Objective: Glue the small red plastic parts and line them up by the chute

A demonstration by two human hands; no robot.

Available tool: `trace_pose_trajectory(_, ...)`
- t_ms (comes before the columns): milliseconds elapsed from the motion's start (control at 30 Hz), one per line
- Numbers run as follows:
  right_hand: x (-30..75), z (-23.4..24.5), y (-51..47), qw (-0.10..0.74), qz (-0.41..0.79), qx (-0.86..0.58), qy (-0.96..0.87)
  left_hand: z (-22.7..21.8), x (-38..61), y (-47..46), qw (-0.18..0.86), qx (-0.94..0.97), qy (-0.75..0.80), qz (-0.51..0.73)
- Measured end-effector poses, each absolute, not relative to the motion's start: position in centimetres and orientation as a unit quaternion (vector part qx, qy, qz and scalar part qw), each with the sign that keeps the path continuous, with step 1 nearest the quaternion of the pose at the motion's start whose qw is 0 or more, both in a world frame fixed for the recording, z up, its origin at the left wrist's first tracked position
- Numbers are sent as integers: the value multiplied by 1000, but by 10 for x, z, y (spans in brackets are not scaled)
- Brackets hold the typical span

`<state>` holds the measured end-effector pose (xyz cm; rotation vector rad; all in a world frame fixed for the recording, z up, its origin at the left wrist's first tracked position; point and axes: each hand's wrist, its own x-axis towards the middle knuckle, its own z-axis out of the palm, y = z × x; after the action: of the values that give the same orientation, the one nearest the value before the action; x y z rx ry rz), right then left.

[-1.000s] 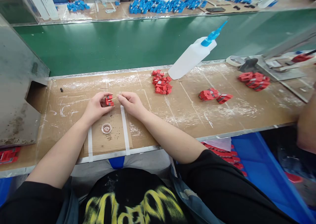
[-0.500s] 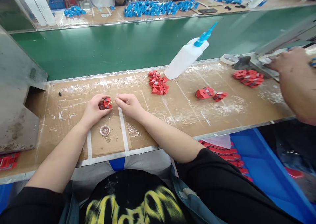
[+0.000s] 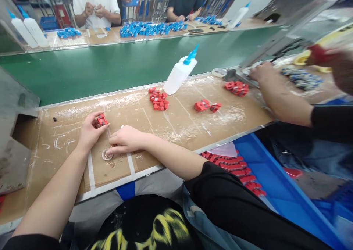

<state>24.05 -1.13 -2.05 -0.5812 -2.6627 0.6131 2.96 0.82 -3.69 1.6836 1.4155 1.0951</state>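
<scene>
My left hand (image 3: 89, 130) rests on the cardboard-covered bench and pinches a small red part (image 3: 101, 120) between thumb and fingers. My right hand (image 3: 124, 139) lies lower, its fingers pinched on a thin stick whose white end shows above the hand. The fingertips reach down to a small clear round dish (image 3: 106, 154) on the taped cardboard mat (image 3: 110, 169). The stick's tip is hidden by the fingers at the dish.
A pile of red parts (image 3: 159, 99) and a white squeeze bottle with a blue nozzle (image 3: 179, 71) lie farther back. More red parts (image 3: 206, 106) sit to the right, where a co-worker's arm (image 3: 278, 95) reaches over the bench. A green conveyor belt (image 3: 132, 66) runs behind; a blue bin (image 3: 264, 176) holds red parts.
My right hand has dropped from beside the red part down to the clear dish. My left hand still holds the red part. The view has swung right, and the co-worker's arm has reached in.
</scene>
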Motion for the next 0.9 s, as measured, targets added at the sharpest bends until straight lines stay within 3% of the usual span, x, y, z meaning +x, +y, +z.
trace_pose_trajectory(133, 277, -6, 40, 215, 83, -461, -857, -35, 29, 9, 354, 632, 551, 415)
trace_pose_trajectory(300, 337, 26, 123, 43, 6, -697, -716, -34, 27, 7, 361, 630, 553, 409)
trace_pose_trajectory(567, 347, 16, 144, -36, 16, -716, -697, -37, 25, 7, 363, 629, 553, 408)
trace_pose_trajectory(900, 349, 18, 148, 59, 61, -710, -699, -43, 24, 8, 370, 650, 514, 420)
